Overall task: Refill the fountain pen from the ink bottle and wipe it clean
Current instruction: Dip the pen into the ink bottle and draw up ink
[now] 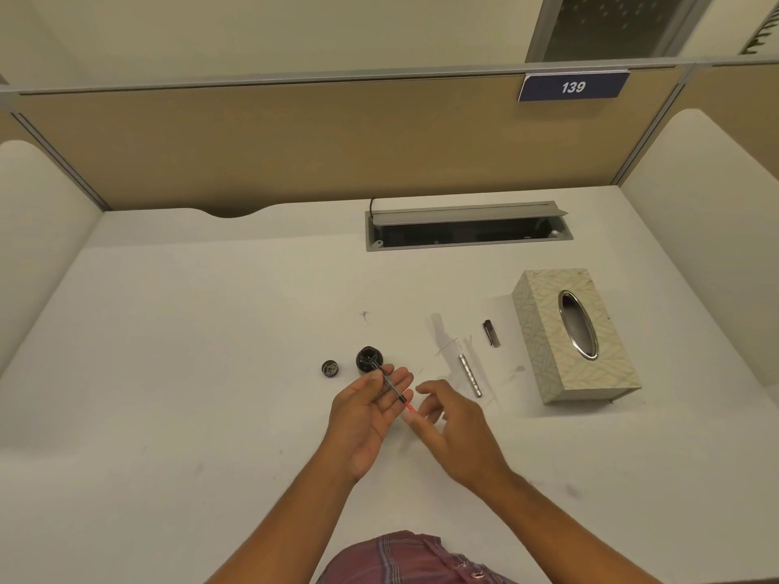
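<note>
A small round black ink bottle stands uncapped on the white desk, its dark cap lying just to its left. My left hand holds the pen's inner section, a thin black piece with a red end, slanted with its tip in the bottle's mouth. My right hand hovers just right of the red end, fingers apart, holding nothing. The silver pen barrel lies on the desk to the right, and the dark pen cap lies beyond it.
A patterned tissue box with an oval metal slot stands at the right. An open grey cable tray is sunk in the desk at the back. Partition walls enclose the desk on three sides. Faint ink smudges mark the surface.
</note>
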Demonstrator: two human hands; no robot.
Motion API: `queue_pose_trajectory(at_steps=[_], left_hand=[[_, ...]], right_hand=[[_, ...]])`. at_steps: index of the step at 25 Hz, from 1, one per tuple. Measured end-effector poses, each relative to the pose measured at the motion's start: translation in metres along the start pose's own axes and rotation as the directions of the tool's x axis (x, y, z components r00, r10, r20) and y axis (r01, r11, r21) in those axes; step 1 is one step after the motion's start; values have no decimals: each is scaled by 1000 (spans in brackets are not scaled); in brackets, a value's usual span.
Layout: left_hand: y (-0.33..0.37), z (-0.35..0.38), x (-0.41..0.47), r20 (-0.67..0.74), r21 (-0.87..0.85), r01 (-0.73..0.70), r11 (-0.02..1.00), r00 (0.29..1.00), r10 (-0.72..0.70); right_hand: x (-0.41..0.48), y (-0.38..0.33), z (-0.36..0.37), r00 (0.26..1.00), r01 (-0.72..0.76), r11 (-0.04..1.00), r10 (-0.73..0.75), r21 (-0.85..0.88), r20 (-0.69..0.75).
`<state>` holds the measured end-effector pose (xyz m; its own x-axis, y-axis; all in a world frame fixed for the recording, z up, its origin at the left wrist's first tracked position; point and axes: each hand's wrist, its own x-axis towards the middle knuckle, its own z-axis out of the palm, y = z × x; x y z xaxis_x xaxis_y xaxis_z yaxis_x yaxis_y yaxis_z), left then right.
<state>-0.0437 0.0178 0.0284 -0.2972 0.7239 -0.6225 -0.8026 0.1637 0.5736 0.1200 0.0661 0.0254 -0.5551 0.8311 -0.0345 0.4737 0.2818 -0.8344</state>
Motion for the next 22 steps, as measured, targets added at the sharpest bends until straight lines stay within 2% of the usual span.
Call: queue_pose_trajectory(at_steps=[2, 5, 8, 10, 12, 14, 17, 19, 22], left_hand=[[-1, 2, -1, 4, -4, 5, 1000, 1000, -5], [-1, 2, -2, 13, -12, 10, 1000, 1000, -9], [4, -2, -2, 30, 3, 15, 1000, 999, -15], [8, -5, -2, 50, 76, 20, 997, 998, -24], [15, -8, -2, 20, 253, 4, 967, 1000, -9], [23, -13, -3, -78, 442, -58, 895, 992, 103], [38, -25, 3, -186, 577, -204, 791, 910, 371], [50, -30, 10, -193, 580, -289, 762, 859, 474], [63, -31, 20, -112, 600, -369, 710, 840, 531]], right_hand=[[-4, -4, 7, 998, 52, 999, -52, 3, 31], [-3, -4, 14, 987, 141, 990, -141, -11, -75], [1, -8, 13, 975, 132, 991, -123, 36, -187], [7, -13, 11, 961, 135, 989, -117, 54, -252], [16, -21, 9, 941, 137, 989, -111, 59, -320], [29, -31, 6, 927, 127, 991, -101, 51, -362], [50, -41, 1, 925, 142, 990, -140, -21, -352], [63, -44, -2, 937, 153, 985, -169, -77, -305], [80, -44, -2, 961, 158, 977, -186, -145, -204]])
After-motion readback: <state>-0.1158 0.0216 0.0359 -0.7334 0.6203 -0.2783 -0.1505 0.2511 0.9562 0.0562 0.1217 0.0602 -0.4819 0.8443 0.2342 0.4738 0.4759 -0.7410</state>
